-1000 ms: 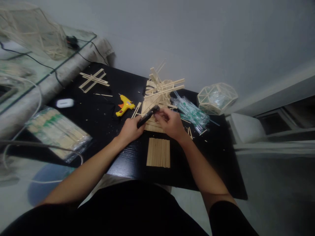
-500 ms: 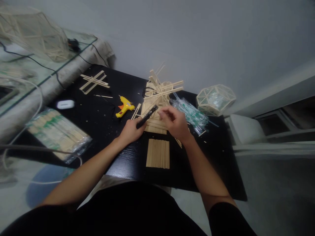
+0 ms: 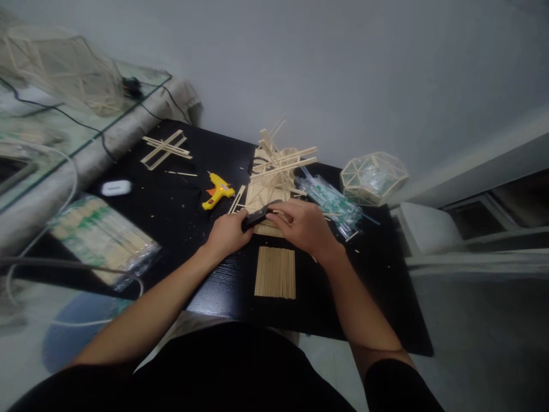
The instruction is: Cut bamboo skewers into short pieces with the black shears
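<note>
My left hand (image 3: 228, 233) is closed round a slim black tool (image 3: 257, 217) that looks like a folding knife; its exact kind is hard to make out. At the tool's far end, the thumb and fingers of my right hand (image 3: 303, 224) pinch together on it. Beneath both hands lies a mat of thin wooden sticks (image 3: 257, 194). Closer to my body, a flat row of short sticks (image 3: 275, 273) rests on the black table (image 3: 218, 292). Behind the hands rises a framework of joined sticks (image 3: 283, 161).
A yellow glue gun (image 3: 218, 190) lies left of the mat, near crossed sticks (image 3: 166, 150) and a white case (image 3: 116, 187). A bagged stick bundle (image 3: 105, 240) is at left. Plastic wrappers (image 3: 332, 200) and a faceted stick frame (image 3: 374, 177) stand at right.
My right hand has moved left and down onto the end of the black tool. The tool, in my left hand, has tipped flatter.
</note>
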The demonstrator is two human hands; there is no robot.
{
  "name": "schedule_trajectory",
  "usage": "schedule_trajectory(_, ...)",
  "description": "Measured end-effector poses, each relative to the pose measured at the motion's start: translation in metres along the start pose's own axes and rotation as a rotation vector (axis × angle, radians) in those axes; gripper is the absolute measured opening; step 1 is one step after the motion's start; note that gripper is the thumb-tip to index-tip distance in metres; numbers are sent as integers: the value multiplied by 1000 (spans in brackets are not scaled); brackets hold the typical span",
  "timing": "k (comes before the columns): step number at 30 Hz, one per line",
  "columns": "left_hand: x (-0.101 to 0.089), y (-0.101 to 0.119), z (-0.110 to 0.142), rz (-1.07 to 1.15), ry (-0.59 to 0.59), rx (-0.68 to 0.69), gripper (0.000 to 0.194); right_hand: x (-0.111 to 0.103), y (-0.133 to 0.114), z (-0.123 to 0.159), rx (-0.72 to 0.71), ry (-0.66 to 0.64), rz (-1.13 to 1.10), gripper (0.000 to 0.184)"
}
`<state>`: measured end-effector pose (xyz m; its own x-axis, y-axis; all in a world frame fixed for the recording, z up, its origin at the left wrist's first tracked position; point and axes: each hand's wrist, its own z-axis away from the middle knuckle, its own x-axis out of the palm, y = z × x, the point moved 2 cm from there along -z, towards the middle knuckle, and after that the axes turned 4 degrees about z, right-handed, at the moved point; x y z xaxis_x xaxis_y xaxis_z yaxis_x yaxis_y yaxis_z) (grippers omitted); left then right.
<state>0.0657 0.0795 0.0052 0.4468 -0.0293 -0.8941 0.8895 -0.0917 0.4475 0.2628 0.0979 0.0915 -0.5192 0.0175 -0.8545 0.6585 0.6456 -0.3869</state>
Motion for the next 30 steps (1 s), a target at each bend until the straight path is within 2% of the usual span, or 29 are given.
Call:
schedule_trajectory(6, 0, 1, -1, -26, -3, -26, 19, 10, 6, 0, 22, -29, 122, 21)
schedule_trajectory(18, -1, 3, 1, -34, -11, -10, 18, 8, 4, -3, 110, -142, 165, 20)
schedule_trajectory(30, 1, 0, 2, 58, 90, 37, 16, 2, 4, -3, 105, -168, 178, 17)
